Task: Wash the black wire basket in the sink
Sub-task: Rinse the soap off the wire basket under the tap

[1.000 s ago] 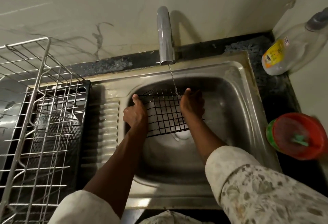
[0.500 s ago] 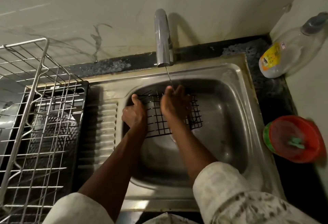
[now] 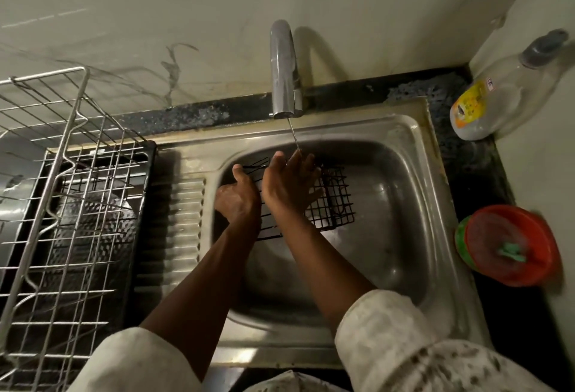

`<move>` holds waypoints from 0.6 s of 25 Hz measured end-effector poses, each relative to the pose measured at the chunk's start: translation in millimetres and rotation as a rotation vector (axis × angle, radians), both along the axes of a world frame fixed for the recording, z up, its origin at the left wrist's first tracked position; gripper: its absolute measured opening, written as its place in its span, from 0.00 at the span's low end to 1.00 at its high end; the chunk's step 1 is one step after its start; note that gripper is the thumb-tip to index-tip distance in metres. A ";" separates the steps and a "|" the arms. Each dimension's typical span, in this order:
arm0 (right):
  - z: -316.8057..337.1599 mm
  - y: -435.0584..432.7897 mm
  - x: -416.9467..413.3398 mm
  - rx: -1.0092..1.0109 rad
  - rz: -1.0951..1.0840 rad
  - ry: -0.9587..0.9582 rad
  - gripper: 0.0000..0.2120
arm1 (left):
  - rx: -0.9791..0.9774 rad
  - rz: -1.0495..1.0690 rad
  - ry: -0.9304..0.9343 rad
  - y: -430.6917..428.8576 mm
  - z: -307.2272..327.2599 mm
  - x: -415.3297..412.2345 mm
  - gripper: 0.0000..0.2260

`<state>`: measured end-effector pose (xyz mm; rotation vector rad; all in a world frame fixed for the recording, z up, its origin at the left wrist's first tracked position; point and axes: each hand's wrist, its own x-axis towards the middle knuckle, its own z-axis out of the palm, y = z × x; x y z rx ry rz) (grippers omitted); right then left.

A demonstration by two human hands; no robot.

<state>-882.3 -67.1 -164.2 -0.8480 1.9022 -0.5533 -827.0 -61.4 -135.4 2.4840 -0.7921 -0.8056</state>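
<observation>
The black wire basket (image 3: 334, 205) sits tilted in the far left part of the steel sink (image 3: 398, 230), under a thin stream of water from the chrome tap (image 3: 284, 71). My left hand (image 3: 238, 199) grips the basket's left edge, thumb up over the rim. My right hand (image 3: 291, 183) lies flat on the basket's mesh with fingers spread, and the water falls on its fingertips. The hands hide much of the basket's left half.
A metal dish rack (image 3: 62, 205) over a black tray stands left of the sink's ribbed drainboard (image 3: 183, 230). A clear soap bottle (image 3: 497, 96) leans in the back right corner. A red and green tub with a scrubber (image 3: 510, 245) sits on the right counter.
My right hand has slid left across the basket's mesh, from its right side to next to my left hand. The basket's right end is now uncovered. My left hand keeps its grip.
</observation>
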 end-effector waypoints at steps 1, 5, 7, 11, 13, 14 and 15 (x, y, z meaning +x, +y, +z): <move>-3.9 -4.6 -5.7 0.028 -0.009 0.010 0.34 | 0.000 0.008 0.014 -0.2 -1.2 0.3 0.35; -41.7 -20.3 -69.4 0.193 -0.134 0.081 0.35 | -0.058 0.013 0.041 3.6 0.9 -3.9 0.35; -48.3 -21.6 -85.7 0.217 -0.200 0.058 0.35 | -0.074 -0.004 0.029 0.9 -1.9 -4.1 0.35; -12.9 -10.5 -35.3 0.179 -0.121 0.035 0.35 | -0.042 0.012 0.014 -1.7 -3.3 -0.5 0.36; 7.6 3.0 2.7 0.081 -0.007 0.016 0.37 | -0.023 0.018 0.023 2.0 -6.1 3.5 0.34; 8.2 5.3 8.9 0.056 0.017 0.018 0.37 | -0.030 0.044 0.040 5.4 -4.1 2.8 0.34; 5.7 1.0 1.9 0.069 0.004 0.017 0.37 | -0.045 0.062 0.050 6.2 -2.6 0.5 0.33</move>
